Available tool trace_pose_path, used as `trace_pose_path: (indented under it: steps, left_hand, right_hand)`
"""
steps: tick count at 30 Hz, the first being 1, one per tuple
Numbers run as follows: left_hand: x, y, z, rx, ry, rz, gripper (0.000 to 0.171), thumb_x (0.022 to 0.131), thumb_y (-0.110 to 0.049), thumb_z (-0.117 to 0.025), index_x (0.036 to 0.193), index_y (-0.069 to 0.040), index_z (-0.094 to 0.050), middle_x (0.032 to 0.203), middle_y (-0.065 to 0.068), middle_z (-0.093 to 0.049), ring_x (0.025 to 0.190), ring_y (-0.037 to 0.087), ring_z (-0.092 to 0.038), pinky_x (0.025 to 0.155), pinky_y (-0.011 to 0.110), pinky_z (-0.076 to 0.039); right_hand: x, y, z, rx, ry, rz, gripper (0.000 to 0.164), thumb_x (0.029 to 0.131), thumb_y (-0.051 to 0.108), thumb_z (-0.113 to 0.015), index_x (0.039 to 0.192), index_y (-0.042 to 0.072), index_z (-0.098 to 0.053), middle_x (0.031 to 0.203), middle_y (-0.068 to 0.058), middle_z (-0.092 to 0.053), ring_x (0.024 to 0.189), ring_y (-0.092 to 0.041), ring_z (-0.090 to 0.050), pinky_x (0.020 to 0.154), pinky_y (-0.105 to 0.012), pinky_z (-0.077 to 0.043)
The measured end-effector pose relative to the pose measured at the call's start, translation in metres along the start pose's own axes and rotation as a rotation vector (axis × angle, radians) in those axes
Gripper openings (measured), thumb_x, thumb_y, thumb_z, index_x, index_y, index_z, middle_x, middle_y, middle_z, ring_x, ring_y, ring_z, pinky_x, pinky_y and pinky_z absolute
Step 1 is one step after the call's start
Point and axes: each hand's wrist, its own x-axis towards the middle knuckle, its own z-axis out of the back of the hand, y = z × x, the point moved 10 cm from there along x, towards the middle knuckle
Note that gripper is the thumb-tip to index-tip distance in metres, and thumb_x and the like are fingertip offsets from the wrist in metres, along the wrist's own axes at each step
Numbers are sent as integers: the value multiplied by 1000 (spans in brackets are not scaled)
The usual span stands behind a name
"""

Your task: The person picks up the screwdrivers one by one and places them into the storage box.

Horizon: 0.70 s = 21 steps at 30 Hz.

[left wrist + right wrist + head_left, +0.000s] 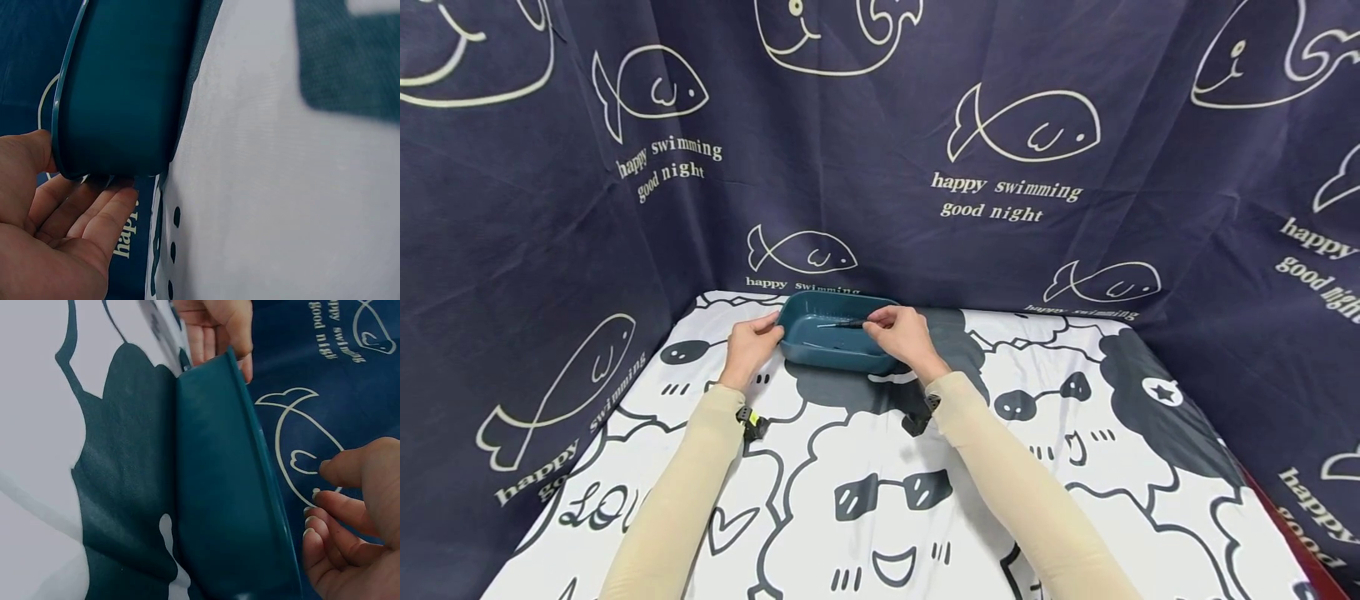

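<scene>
A teal rectangular basin [838, 358] stands at the far side of the cloth-covered table. At its left end my left hand [751, 348] holds the rim, thumb on one side and fingers against the end wall; the left wrist view shows this hand [69, 231] close up. Inside the basin lies a thin black stick-like tool [852, 324] with a lighter tip pointing left; its kind is unclear. Over the basin's right part hovers my right hand [901, 333], fingertips near the tool's dark end. From the right wrist, this hand [356, 519] shows a gap between thumb and fingers.
A white cloth [880, 450] with cartoon sheep covers the table. Dark blue curtains [865, 167] with fish drawings hang close behind the basin and along both sides. Black wrist cameras sit at the left wrist [752, 423] and right wrist [917, 419].
</scene>
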Motion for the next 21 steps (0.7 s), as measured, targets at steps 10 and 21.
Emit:
trace_pose_path:
  steps: [10, 21]
  left_hand:
    - [-4, 0, 1, 1, 4, 6, 47, 92, -20, -64, 139, -15, -66, 129, 13, -72, 130, 27, -62, 114, 40, -44]
    - [-1, -1, 0, 22, 3, -1, 48, 92, -21, -64, 140, -16, -66, 130, 13, -72, 133, 27, -59, 116, 42, -42]
  right_hand:
    - [-19, -3, 27, 6, -59, 25, 21, 95, 32, -72, 109, 18, -78, 97, 2, -77, 89, -17, -69, 80, -38, -57]
    - [-47, -6, 61, -71, -68, 93, 32, 95, 31, -64, 120, 14, -75, 101, -2, -77, 90, -19, -70, 77, -37, -55]
